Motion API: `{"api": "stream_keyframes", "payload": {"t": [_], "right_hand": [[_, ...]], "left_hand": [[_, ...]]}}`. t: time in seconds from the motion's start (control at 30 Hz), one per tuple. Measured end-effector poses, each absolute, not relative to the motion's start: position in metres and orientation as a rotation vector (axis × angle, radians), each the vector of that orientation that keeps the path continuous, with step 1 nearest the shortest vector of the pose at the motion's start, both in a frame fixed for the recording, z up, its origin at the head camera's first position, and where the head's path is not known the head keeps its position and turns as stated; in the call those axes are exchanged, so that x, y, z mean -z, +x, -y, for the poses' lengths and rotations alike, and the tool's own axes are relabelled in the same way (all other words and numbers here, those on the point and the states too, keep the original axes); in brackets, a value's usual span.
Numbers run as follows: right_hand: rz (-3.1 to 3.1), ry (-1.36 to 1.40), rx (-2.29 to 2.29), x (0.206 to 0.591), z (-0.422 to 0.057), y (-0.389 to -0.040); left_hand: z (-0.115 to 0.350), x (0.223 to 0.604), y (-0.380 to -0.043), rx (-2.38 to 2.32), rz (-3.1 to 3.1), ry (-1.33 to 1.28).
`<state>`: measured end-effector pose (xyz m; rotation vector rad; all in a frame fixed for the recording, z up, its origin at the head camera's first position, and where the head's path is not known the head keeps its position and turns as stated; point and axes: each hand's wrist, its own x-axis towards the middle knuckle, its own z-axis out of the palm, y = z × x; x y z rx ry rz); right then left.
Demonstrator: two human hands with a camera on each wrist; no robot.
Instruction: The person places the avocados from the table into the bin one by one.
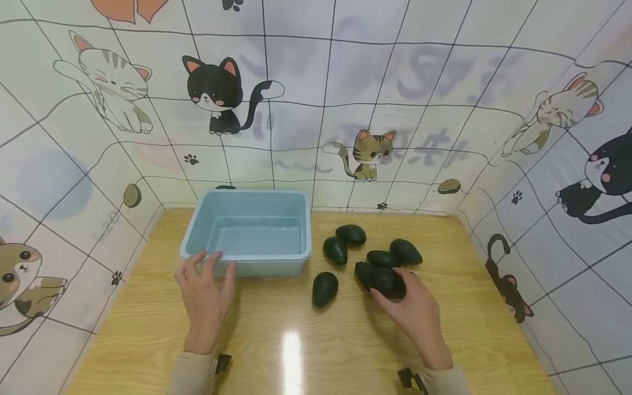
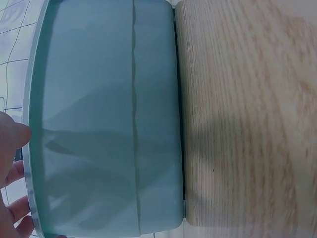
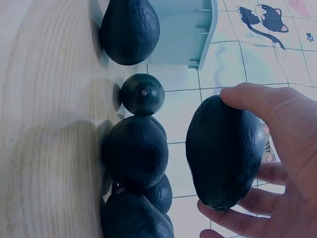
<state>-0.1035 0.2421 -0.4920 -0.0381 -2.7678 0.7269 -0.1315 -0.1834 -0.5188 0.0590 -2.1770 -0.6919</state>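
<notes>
My right hand (image 1: 417,314) grips a dark green avocado (image 3: 225,153) between thumb and fingers. In the right wrist view this avocado is raised off the wooden table (image 3: 44,124), apart from the others. Behind and below it lie several more avocados, among them one (image 1: 362,273) partly covered by the held one. My left hand (image 1: 204,296) is at the front left of a light blue plastic bin (image 1: 257,257), fingers spread and fingertips right at the rim. Seen from the left wrist, the thumb (image 2: 21,135) overlaps the rim's edge and the other fingers are partly hidden.
Between the bin and my right hand a single avocado (image 1: 325,289) lies on the table. A pair of avocados (image 1: 351,235) sits near the bin's right side. Behind and at both sides stand walls covered with cat-printed sheeting (image 1: 296,126).
</notes>
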Motion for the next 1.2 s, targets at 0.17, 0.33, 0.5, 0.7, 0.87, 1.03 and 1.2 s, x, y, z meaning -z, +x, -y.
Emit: {"api": "stream_keyframes", "payload": {"t": [0.17, 0.33, 0.5, 0.7, 0.87, 1.03, 1.2], "right_hand": [[2.764, -0.027, -0.729, 0.489, -0.240, -0.105], [2.752, -0.014, -0.715, 0.486, -0.237, -0.107], [2.723, 0.012, -0.702, 0.483, -0.234, -0.108], [2.726, 0.038, -0.699, 0.480, -0.230, -0.111], [2.704, 0.050, -0.701, 0.479, -0.228, -0.113], [2.695, 0.064, -0.695, 0.478, -0.227, -0.115], [2.695, 0.087, -0.699, 0.473, -0.225, -0.119]], "left_hand": [[0.184, 0.520, -0.131, 0.684, 2.190, 0.056], [0.185, 0.522, -0.132, 0.680, 2.194, 0.056], [0.186, 0.523, -0.131, 0.680, 2.199, 0.051], [0.185, 0.523, -0.131, 0.678, 2.187, 0.041], [0.185, 0.521, -0.132, 0.662, 2.188, 0.041], [0.185, 0.521, -0.132, 0.663, 2.188, 0.040], [0.186, 0.520, -0.132, 0.666, 2.194, 0.039]]}}
